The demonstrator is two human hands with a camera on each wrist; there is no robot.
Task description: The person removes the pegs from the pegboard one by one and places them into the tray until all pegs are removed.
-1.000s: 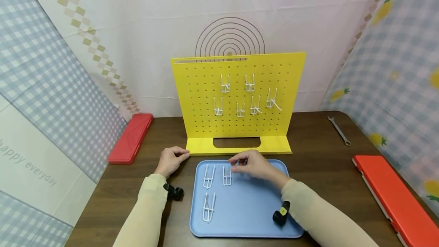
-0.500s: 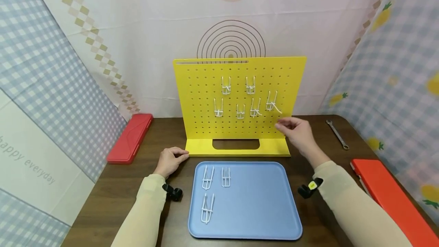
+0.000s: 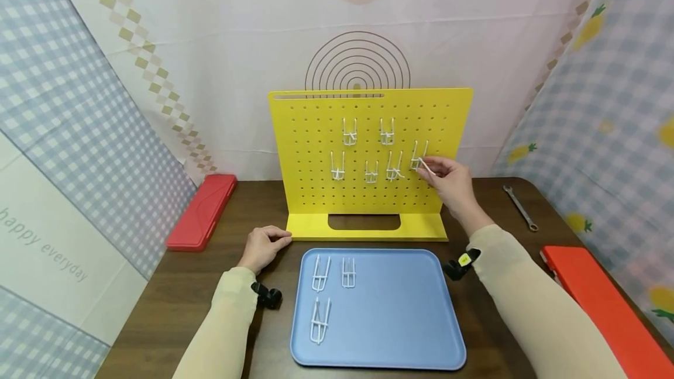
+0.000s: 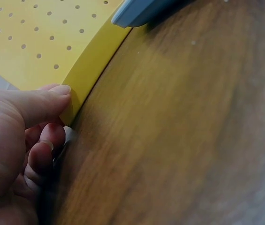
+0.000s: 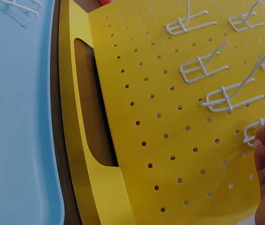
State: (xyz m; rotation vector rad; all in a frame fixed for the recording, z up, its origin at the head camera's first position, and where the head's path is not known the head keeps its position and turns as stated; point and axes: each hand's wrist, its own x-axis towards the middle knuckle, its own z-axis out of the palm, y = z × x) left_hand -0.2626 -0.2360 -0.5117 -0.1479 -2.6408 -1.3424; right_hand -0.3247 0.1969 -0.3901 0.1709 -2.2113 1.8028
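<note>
Mid-frame on the brown surface (image 3: 168,303), the yellow pegboard (image 3: 310,192) carries six white wire hooks (image 3: 387,133); in the blue tray (image 3: 389,314) below, three more (image 3: 319,324) lie at left. My left hand (image 3: 263,247) has its fingers clamped on the board's lower-left corner; my right hand (image 3: 454,185) pinches the rightmost hook (image 3: 416,160). Red cases (image 3: 202,212) flank both sides, a combination wrench (image 3: 520,208) lies far right, none in my way.

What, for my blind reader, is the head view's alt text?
A person's right hand pinches a white hook on a yellow pegboard while the left hand holds the board's base. Three similar hooks lie on a blue tray.
</note>
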